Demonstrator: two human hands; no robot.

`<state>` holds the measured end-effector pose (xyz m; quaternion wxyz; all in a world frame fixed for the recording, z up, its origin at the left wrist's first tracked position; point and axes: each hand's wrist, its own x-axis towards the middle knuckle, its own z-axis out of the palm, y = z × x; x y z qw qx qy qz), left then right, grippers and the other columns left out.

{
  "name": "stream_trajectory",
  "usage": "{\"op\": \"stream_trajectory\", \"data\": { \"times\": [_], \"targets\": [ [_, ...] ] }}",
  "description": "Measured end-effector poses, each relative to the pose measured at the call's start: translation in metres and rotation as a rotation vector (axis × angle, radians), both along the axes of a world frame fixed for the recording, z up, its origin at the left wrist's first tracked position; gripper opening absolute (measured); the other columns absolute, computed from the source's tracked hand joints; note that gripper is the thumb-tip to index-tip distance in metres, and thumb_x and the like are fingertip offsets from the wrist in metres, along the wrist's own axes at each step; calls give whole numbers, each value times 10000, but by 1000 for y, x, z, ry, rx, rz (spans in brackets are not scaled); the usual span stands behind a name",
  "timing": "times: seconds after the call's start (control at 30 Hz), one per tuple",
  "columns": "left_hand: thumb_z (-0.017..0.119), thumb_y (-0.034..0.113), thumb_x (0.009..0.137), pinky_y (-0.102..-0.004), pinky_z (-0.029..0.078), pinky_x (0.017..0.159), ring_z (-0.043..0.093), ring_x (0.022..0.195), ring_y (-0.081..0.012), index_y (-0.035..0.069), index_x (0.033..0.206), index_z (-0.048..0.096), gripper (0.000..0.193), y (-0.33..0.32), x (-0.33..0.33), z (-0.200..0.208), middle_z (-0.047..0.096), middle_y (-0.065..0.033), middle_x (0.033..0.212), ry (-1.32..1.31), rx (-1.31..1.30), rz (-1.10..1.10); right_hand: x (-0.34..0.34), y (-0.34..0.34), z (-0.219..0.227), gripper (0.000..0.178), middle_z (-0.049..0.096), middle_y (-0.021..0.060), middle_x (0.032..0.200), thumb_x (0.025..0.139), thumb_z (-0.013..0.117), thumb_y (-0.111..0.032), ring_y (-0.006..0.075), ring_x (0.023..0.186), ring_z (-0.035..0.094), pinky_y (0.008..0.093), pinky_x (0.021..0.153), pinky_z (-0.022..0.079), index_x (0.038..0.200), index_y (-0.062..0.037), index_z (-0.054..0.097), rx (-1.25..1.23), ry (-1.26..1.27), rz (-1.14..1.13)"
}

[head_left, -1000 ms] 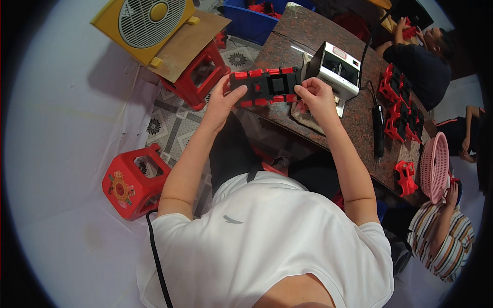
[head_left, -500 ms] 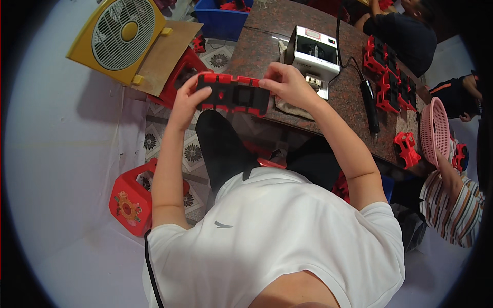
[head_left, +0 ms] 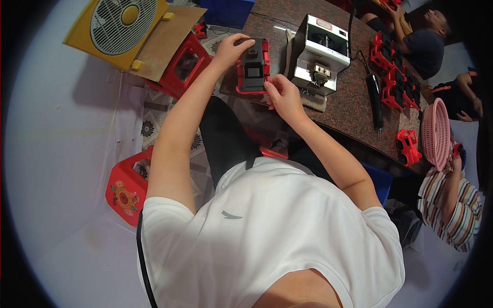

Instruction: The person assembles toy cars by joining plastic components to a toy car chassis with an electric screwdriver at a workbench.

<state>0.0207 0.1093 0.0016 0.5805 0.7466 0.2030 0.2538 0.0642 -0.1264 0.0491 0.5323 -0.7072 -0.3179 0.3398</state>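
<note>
A long black plastic part with red edges (head_left: pixel 253 65), much like a toy car chassis, is held upright on the page over the table's left edge. My left hand (head_left: pixel 231 51) grips its far end, thumb lying on the black face. At the near right corner, my right hand (head_left: pixel 284 98) pinches the red edge between thumb and fingers. Just right of the part stands a white and black bench machine (head_left: pixel 321 54) with a metal fitting on its front. Fingers behind the part are hidden.
On the speckled table (head_left: pixel 354 110) lie a black corded screwdriver (head_left: pixel 374 102), several red-and-black parts (head_left: pixel 393 87) and a red plastic frame (head_left: pixel 409 146). A pink basket (head_left: pixel 435 134) stands right, near other people. Left are a yellow fan (head_left: pixel 115 31) and red stools (head_left: pixel 126 190).
The part has swung from lying crosswise to pointing away from me, and moved right and farther out over the table edge. Both hands moved with it, my right hand now at its near end.
</note>
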Motion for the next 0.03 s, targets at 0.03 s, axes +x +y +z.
{"op": "stream_trajectory", "data": {
  "times": [0.03],
  "targets": [
    [704, 301, 845, -222, 453, 764, 600, 836, -107, 72, 1077, 690, 326, -3, 3, -2, 674, -41, 898, 15, 49, 38, 4, -2, -3, 157, 605, 31, 729, 932, 597, -179, 82, 564, 568, 216, 468, 477, 976, -28, 584, -25, -93, -34]
  ]
}}
